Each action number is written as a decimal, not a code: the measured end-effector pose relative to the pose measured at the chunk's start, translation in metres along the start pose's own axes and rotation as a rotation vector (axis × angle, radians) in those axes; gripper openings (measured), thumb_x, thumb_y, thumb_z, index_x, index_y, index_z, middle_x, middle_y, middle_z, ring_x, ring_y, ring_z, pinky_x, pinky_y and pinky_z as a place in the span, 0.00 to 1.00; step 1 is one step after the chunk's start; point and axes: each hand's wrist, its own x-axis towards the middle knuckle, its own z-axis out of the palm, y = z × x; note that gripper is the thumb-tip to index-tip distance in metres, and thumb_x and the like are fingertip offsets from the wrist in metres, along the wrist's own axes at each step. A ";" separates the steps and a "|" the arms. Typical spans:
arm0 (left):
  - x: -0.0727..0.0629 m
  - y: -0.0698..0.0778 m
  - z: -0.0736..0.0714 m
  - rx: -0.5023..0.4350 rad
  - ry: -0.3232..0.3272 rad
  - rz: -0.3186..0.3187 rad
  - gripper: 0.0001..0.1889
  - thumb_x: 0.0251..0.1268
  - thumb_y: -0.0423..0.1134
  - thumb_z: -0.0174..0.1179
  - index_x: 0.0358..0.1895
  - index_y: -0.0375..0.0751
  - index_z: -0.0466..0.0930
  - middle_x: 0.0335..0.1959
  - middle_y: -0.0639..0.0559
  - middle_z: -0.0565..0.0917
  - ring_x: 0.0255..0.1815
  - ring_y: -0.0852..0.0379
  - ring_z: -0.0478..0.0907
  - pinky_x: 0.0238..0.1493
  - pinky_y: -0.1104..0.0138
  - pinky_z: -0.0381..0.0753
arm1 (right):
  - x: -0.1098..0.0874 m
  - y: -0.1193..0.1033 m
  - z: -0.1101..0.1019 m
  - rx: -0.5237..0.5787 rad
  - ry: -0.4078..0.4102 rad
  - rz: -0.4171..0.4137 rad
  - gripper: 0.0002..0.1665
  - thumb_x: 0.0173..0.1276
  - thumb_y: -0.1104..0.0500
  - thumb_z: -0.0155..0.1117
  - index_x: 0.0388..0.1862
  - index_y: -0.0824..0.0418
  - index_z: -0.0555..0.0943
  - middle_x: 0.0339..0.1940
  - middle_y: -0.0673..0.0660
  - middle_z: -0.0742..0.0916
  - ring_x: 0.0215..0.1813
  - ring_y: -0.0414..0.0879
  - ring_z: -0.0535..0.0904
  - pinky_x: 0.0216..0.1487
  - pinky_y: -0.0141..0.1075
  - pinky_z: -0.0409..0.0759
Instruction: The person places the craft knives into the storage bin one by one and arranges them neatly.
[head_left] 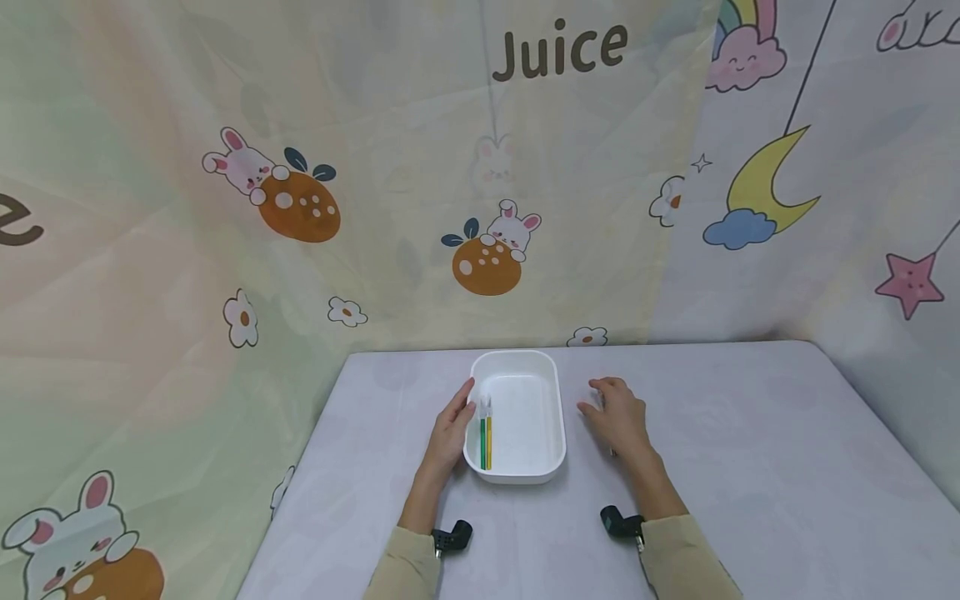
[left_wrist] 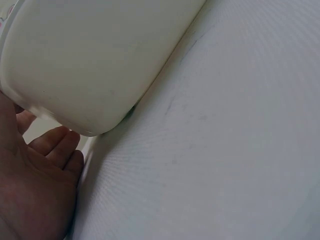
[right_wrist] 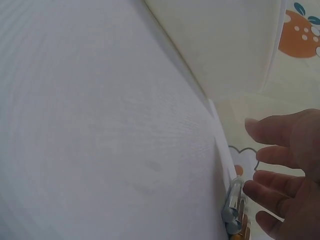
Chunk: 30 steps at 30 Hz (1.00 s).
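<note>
A white tray [head_left: 525, 479] with rounded corners rests on the table. Inside it, along the left wall, lie a green pen [head_left: 483, 442] and a yellow pen [head_left: 489, 442] with clear upper ends, side by side. My left hand [head_left: 448, 433] rests against the tray's left side, thumb at the rim and fingers along the outer wall. To the right of the tray, apart from it, my right hand [head_left: 621, 417] hovers with fingers spread and loosely bent. Several pens with clear ends [right_wrist: 232, 207] lie by its fingertips in the right wrist view; the hand mostly hides them from the head view.
The white-covered table [head_left: 750, 467] reaches back to a printed curtain [head_left: 405, 167] with cartoon rabbits and flowers. More printed cloth stands along the left and right sides. A black wrist camera [head_left: 453, 537] sits on the left cuff, another camera [head_left: 621, 522] on the right.
</note>
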 end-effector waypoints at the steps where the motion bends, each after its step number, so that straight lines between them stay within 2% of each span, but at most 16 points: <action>1: 0.000 0.000 0.000 0.003 0.002 -0.002 0.25 0.84 0.47 0.48 0.80 0.60 0.65 0.82 0.63 0.63 0.86 0.58 0.53 0.86 0.51 0.50 | 0.000 0.000 0.000 -0.004 -0.002 0.000 0.32 0.70 0.54 0.72 0.67 0.69 0.79 0.68 0.73 0.78 0.71 0.69 0.74 0.68 0.72 0.67; 7: 0.000 0.001 0.000 0.015 0.004 -0.011 0.25 0.84 0.47 0.47 0.80 0.60 0.65 0.82 0.64 0.63 0.86 0.59 0.53 0.86 0.52 0.51 | -0.001 -0.002 0.000 0.001 -0.027 0.002 0.31 0.70 0.56 0.71 0.68 0.69 0.78 0.70 0.73 0.77 0.72 0.69 0.73 0.68 0.72 0.66; 10: 0.000 0.001 0.000 0.016 0.000 -0.019 0.25 0.84 0.47 0.47 0.80 0.62 0.65 0.82 0.66 0.63 0.85 0.61 0.53 0.86 0.53 0.52 | 0.000 -0.002 0.000 0.029 -0.043 0.012 0.32 0.71 0.57 0.71 0.70 0.69 0.76 0.71 0.73 0.75 0.71 0.69 0.74 0.72 0.68 0.70; 14: 0.000 0.000 0.000 0.019 -0.001 -0.020 0.25 0.84 0.48 0.47 0.80 0.63 0.65 0.82 0.67 0.63 0.85 0.62 0.53 0.86 0.53 0.52 | 0.000 -0.002 0.000 0.050 -0.062 0.015 0.32 0.72 0.59 0.70 0.70 0.70 0.75 0.71 0.74 0.74 0.69 0.68 0.76 0.69 0.61 0.77; 16: 0.000 0.000 0.000 0.019 0.000 -0.019 0.25 0.84 0.48 0.48 0.80 0.63 0.65 0.82 0.67 0.63 0.85 0.62 0.53 0.86 0.53 0.52 | -0.001 -0.003 0.000 0.043 -0.068 0.011 0.31 0.72 0.59 0.70 0.69 0.71 0.76 0.70 0.74 0.75 0.69 0.68 0.76 0.69 0.61 0.77; 22: 0.000 0.000 0.001 0.025 0.004 -0.019 0.25 0.84 0.48 0.47 0.79 0.63 0.65 0.82 0.67 0.63 0.85 0.62 0.53 0.85 0.53 0.53 | -0.002 -0.004 0.001 -0.042 -0.059 -0.022 0.26 0.68 0.59 0.73 0.62 0.68 0.83 0.65 0.72 0.82 0.68 0.68 0.77 0.66 0.67 0.72; 26: 0.000 0.001 0.001 0.025 0.010 -0.025 0.25 0.84 0.48 0.47 0.79 0.64 0.65 0.82 0.66 0.63 0.85 0.61 0.53 0.85 0.52 0.53 | -0.002 -0.004 0.002 -0.102 -0.046 -0.033 0.24 0.66 0.58 0.75 0.58 0.66 0.86 0.62 0.71 0.84 0.64 0.67 0.78 0.59 0.66 0.70; 30: 0.000 0.001 0.001 0.030 0.013 -0.024 0.25 0.84 0.48 0.47 0.80 0.63 0.65 0.82 0.66 0.63 0.86 0.60 0.53 0.86 0.52 0.52 | -0.004 -0.002 0.004 -0.140 -0.052 -0.036 0.25 0.65 0.56 0.76 0.59 0.66 0.86 0.61 0.70 0.84 0.62 0.67 0.77 0.58 0.66 0.69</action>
